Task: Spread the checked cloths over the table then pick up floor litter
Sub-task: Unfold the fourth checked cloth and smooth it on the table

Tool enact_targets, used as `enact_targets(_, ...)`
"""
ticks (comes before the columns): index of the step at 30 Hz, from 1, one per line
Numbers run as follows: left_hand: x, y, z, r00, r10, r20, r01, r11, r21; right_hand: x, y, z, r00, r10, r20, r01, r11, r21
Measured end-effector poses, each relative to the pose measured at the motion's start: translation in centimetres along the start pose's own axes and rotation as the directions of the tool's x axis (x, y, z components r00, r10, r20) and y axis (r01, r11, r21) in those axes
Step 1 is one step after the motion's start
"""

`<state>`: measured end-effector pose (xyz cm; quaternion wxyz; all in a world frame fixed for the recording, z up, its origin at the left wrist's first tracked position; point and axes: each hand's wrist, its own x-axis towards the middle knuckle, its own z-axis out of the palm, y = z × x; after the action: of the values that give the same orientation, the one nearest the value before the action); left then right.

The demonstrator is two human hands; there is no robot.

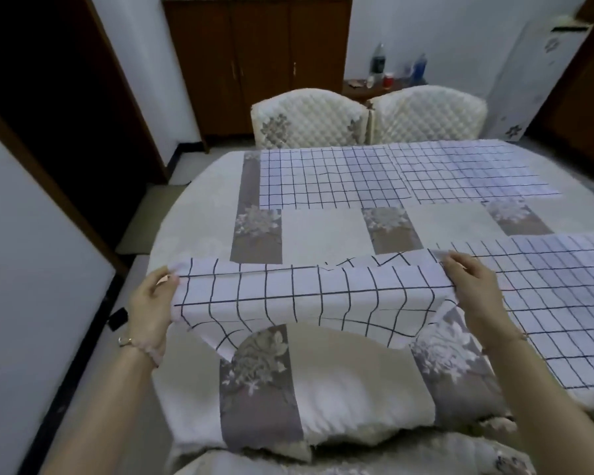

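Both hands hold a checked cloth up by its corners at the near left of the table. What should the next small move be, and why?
Probably lower the held cloth flat onto the bare near-left part of the table. The left hand and right hand already stretch its top edge taut while its lower edge sags, and three other checked cloths cover the far and right areas.

No legible text, brand, number or sign anywhere you are looking. Checked: the dark-labelled bottle (378, 63) and the blue bottle (419, 67), both far beyond your right hand (474, 286) on the side table past the chairs; their labels are too small and blurred to read. The tall white appliance (535, 80), far ahead and to the right of that hand, carries only flower-like marks, no readable lettering. The checked cloth (306, 296) between your hands bears grid lines only.
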<state>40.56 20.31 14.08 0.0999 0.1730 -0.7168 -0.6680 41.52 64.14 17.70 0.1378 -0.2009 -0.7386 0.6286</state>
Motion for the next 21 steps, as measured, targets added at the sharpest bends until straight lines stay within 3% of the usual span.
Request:
enact_targets(10,-1.1,-3.2,1.4,0.989,-0.146,-0.038,0.15,0.979,0.135,1.1,4.5,-0.8,0.985,0.134,0.11,-0.11,0.973,-0.203)
enact_targets(17,0.6,-7.4,2.0,0.929,-0.369,0.044,0.344,0.899,0.271,2.1,9.6,-0.9,0.954,0.29,0.081,-0.25,0.913,-0.324)
enact_targets(21,1.3,-8.4,2.9,0.912,-0.404,0.067,0.362,0.872,0.329,2.8,11.6,-1.3,0.95,0.312,0.029,-0.28,0.886,-0.37)
